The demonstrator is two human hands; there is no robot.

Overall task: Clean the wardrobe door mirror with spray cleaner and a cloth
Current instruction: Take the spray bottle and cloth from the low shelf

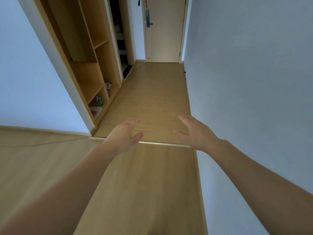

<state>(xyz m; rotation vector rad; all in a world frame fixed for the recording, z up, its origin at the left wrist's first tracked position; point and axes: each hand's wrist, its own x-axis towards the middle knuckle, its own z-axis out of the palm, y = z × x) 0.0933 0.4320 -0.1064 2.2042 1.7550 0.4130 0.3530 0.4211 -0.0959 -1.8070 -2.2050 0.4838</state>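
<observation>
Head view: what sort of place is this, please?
Probably the entrance corridor of a flat or hotel room: a closed door with an electronic lock at the far end, an open wooden wardrobe with shelves on the left, and a wood floor.

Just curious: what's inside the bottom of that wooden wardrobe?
A green spray bottle and a flat pink item; one section over, a small white object. The side panel hides the rest.

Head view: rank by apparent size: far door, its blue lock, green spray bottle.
1. far door, clearly largest.
2-3. blue lock and green spray bottle look about alike; lock sits farther off, so unranked.
</observation>
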